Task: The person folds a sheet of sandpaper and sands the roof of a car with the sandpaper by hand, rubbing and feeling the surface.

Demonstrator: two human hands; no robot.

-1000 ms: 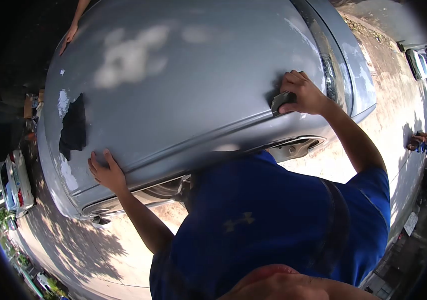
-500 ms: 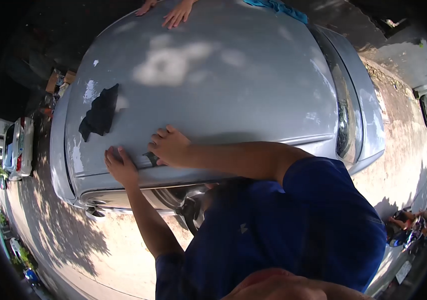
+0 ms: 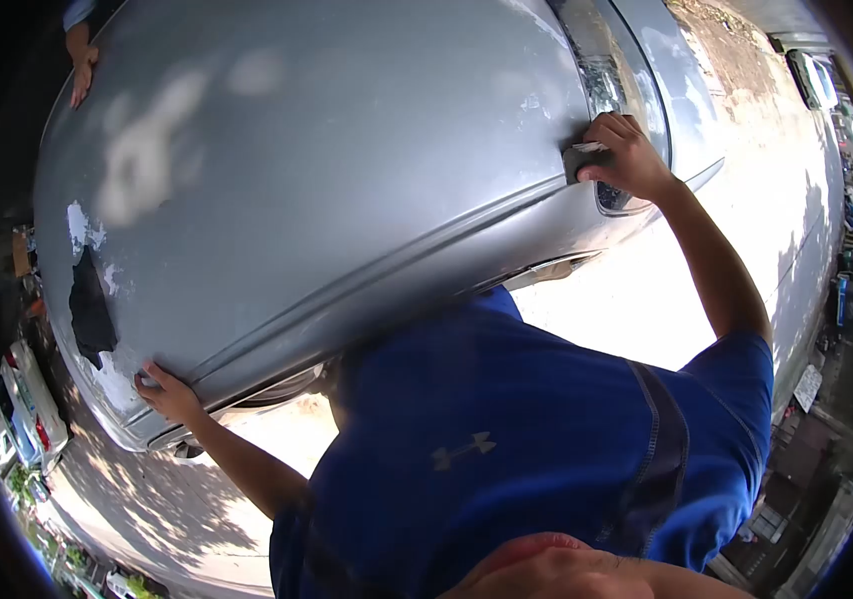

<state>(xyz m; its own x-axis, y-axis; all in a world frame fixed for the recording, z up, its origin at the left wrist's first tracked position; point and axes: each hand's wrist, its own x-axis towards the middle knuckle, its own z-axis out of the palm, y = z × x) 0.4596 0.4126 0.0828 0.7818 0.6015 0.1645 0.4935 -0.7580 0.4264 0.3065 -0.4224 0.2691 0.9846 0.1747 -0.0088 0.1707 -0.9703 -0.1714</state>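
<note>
A grey car roof (image 3: 347, 150) with pale, bare-looking patches fills the upper view. My right hand (image 3: 628, 158) is closed around a dark block (image 3: 584, 162), which touches the roof's side edge beside the windshield or rear glass at right. At the far left, my left hand (image 3: 169, 394) rests on the roof corner, fingers apart and holding nothing visible. Just above it lies a crumpled black cloth (image 3: 92, 309), partly over a pale patch.
Another person's hand (image 3: 84, 75) touches the roof's far edge at upper left. A parked car (image 3: 32, 404) stands at lower left, and another vehicle (image 3: 811, 80) at upper right. Sunlit ground (image 3: 626, 299) shows beside the car.
My right hand has swept from near my left hand to the roof's right end with the block. The view has shifted; one of the other person's hands shows now, where two did before.
</note>
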